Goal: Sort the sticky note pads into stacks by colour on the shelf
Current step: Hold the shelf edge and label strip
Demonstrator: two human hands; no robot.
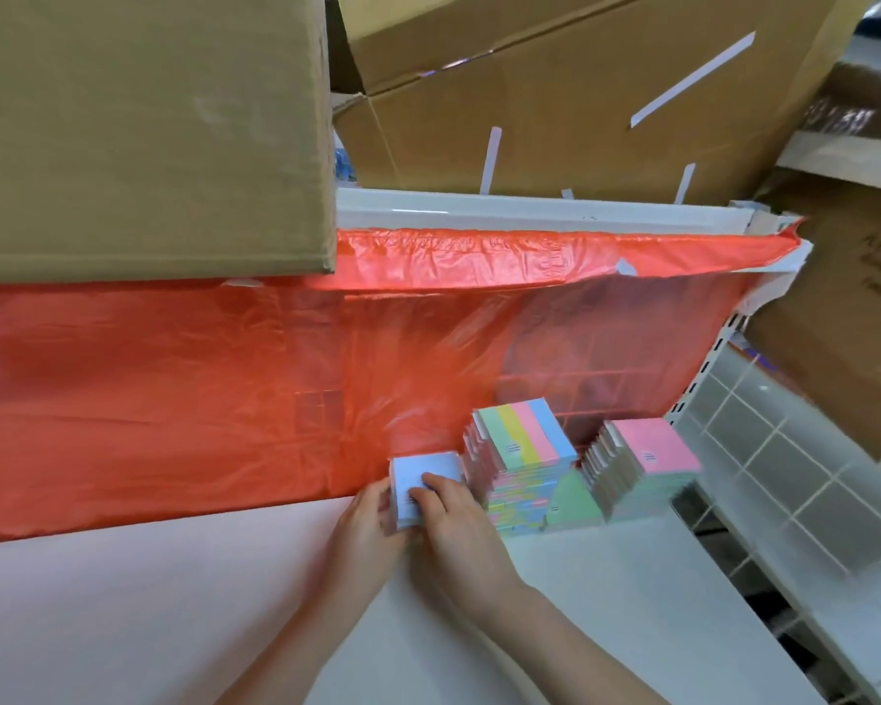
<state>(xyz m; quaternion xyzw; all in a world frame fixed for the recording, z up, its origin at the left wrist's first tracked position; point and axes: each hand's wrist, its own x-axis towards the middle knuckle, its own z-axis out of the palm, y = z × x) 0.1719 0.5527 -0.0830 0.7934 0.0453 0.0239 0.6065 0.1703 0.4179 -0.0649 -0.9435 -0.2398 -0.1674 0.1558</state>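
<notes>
Two hands are seen from the head view: a blue pad stack (420, 488) on the white shelf (606, 602) is grasped by left hand (364, 524) and right hand (453, 519) fingers. At 3 o'clock, striped pads (527, 440) and pink-topped pads (649, 447) are stacked against red plastic sheeting (174, 379).

Lighting and picture quality

Bright, even indoor light. Red sheet (174, 389) glows translucent and tints the white shelf (123, 618) pink beside it. Soft shadow under the forearms. Faint glare on the rail (479, 211). Slight motion blur throughout; wide-angle bending at the edges.
</notes>
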